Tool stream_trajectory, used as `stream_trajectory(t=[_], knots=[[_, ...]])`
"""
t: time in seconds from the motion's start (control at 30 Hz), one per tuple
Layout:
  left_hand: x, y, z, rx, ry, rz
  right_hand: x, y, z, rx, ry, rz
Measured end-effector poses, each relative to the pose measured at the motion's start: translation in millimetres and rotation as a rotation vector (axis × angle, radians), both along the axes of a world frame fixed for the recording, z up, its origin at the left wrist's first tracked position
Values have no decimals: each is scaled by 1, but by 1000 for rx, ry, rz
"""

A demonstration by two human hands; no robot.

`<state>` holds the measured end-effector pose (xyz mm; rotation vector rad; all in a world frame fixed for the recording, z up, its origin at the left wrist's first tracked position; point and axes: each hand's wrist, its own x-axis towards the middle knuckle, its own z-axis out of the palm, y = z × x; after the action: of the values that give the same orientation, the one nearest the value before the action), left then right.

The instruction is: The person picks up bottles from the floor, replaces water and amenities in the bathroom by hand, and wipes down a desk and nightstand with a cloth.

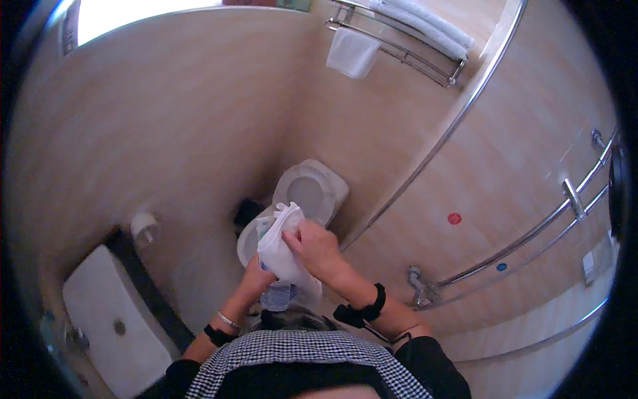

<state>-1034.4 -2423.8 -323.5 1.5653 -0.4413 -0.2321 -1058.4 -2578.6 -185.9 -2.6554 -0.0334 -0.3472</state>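
Note:
A thin white cloth or bag [280, 244] is held up before my body; I cannot tell which it is. My right hand [319, 249] pinches its right side between thumb and fingers. My left hand [259, 277] grips its lower left side, along with a clear, bluish plastic object [277, 297], possibly a bottle, which the white material partly covers. Beyond both hands stands a white toilet [333, 180], its bowl rim partly hidden behind the white material.
At the lower left is a white washbasin [107, 299] with a dark counter edge [144, 294]. A toilet-roll holder [144, 228] hangs on the wall. Towels [428, 30] lie on a metal rack [398, 50]. A shower rail [528, 227] and mixer tap [422, 289] are at right.

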Motion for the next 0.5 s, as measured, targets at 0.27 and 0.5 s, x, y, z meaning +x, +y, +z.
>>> stream_trajectory(t=[0.27,0.5], knots=[[34,10,59,481,-184,318,52,-14,-24,640,465,-42],[78,24,48,37,74,350,83,-63,-10,1709,49,-149]])
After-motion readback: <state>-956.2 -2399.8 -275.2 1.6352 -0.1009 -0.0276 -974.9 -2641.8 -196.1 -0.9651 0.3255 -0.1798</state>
